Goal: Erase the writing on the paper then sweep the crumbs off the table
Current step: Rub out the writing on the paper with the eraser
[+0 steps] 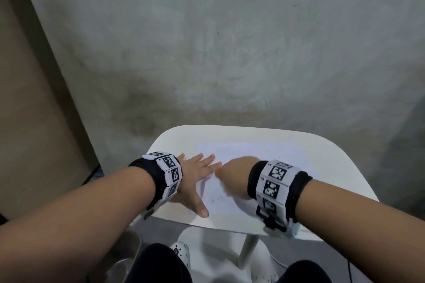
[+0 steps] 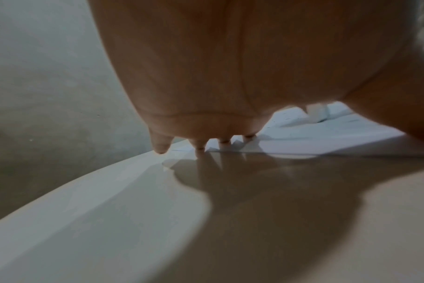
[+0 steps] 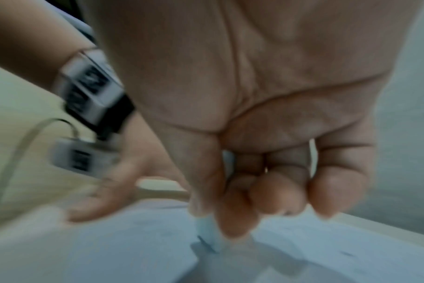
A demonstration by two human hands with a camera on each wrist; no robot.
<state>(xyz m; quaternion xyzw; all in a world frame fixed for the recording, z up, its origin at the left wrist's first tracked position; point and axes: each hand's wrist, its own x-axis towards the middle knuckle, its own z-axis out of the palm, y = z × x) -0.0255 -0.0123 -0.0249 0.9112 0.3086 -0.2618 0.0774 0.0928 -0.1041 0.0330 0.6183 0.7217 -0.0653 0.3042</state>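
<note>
Paper (image 1: 250,156) lies flat mid-desk (image 1: 326,167). Your left hand (image 1: 195,181) is spread flat on the paper's left edge, fingers straight, presumably to keep the sheet from sliding or creasing under rubbing. Your right hand (image 1: 239,174), over the paper's centre, pinches a pale eraser (image 3: 207,235) between thumb and fingertips, its end down on the sheet. Small dark crumbs (image 1: 216,199) lie on the paper's near part.

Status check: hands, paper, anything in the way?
Left hand flat, pressing paper on white table. Right hand pinching eraser, tip on sheet, blurred. Faint marks remain near thumb. Nothing in the way.
</note>
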